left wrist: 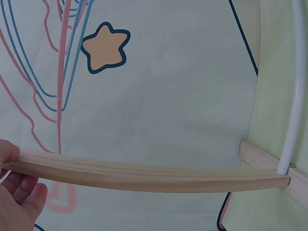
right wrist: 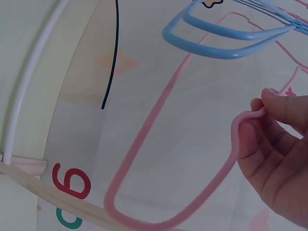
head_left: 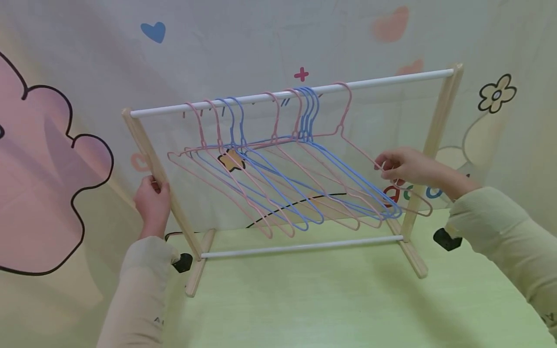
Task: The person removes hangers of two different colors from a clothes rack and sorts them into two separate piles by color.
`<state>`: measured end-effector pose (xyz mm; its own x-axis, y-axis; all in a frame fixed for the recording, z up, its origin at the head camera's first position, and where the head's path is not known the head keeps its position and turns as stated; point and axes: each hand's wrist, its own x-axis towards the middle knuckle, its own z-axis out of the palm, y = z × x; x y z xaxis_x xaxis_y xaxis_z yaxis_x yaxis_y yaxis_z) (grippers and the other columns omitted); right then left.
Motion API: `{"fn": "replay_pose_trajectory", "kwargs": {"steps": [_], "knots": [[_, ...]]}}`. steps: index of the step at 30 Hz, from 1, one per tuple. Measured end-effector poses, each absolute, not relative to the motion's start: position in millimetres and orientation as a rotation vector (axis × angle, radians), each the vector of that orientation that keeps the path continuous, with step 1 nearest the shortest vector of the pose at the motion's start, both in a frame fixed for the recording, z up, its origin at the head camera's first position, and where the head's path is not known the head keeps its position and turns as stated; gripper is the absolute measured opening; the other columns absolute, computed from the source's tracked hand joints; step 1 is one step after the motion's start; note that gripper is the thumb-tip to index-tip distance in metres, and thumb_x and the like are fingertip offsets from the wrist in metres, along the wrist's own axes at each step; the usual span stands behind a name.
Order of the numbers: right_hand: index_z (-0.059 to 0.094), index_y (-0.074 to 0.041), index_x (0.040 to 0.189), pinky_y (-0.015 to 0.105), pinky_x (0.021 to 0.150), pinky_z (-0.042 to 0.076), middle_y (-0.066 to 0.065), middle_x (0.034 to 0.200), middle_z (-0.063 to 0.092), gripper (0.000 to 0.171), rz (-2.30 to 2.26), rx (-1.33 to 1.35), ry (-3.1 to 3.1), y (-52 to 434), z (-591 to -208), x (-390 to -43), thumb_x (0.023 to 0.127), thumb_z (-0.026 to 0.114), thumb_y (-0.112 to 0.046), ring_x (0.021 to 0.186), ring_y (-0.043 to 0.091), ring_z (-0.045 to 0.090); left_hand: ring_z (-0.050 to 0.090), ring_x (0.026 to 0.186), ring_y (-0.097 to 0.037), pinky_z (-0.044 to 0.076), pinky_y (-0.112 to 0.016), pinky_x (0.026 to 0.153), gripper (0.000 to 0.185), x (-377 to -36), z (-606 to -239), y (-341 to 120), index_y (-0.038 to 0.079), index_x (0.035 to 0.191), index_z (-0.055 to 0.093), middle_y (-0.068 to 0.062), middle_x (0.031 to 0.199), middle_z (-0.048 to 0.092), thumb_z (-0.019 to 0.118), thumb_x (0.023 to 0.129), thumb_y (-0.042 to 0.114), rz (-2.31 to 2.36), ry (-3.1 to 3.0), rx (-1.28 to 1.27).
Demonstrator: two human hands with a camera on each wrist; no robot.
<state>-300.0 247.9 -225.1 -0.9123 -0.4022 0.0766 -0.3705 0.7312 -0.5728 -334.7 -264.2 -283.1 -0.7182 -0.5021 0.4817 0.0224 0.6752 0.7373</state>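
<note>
While your left hand [head_left: 152, 203] gripped the left post [left wrist: 144, 179] of the wooden rack at nine o'clock in the head view, your right hand [head_left: 406, 166] was at three o'clock, grasping a pink hanger [right wrist: 148, 126]. Your right thumb and fingers pinched it at the notched bend of its shoulder — its hook sat over the white top rail [head_left: 391, 79] toward one o'clock, and its lower corner pointed to four, crossing in front of the right post [head_left: 443, 113].

Left of that hook hung a tight bunch of blue hangers [head_left: 311, 116], and farther toward ten o'clock you had more pink hangers [head_left: 218, 126] and two other blue ones, all on the same rail. Toward six o'clock a white lower bar [head_left: 304, 248] joined the posts, just above the pale green table [head_left: 278, 299]. Behind everything hung a printed backdrop [head_left: 243, 53] — a blue heart [head_left: 155, 32] at half past ten, a red cross [head_left: 301, 74] near twelve.
</note>
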Motion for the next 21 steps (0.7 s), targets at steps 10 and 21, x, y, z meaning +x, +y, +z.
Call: {"fn": "replay_pose_trajectory", "kwargs": {"steps": [10, 21], "knots": [[0.049, 0.002, 0.103, 0.025, 0.052, 0.043, 0.010, 0.081, 0.050, 0.017, -0.953, -0.535, 3.012, 256, -212, -292, 0.087, 0.047, 0.001, 0.062, 0.018, 0.046, 0.046, 0.084, -0.033, 0.037, -0.043, 0.075, 0.019, -334, -283, -259, -0.004, 0.097, 0.047, -0.018, 0.089, 0.049, 0.046, 0.086, 0.012, -0.910, -2.190, 0.330], [0.050, 0.001, 0.106, 0.024, 0.050, 0.044, 0.013, 0.083, 0.054, 0.020, -0.828, -0.455, 3.140, 284, -207, -274, 0.086, 0.049, -0.001, 0.061, 0.018, 0.048, 0.045, 0.090, -0.037, 0.036, -0.047, 0.081, 0.019, -333, -284, -260, -0.005, 0.098, 0.044, -0.021, 0.093, 0.047, 0.045, 0.087, 0.012, -0.874, -2.211, 0.304]]}}
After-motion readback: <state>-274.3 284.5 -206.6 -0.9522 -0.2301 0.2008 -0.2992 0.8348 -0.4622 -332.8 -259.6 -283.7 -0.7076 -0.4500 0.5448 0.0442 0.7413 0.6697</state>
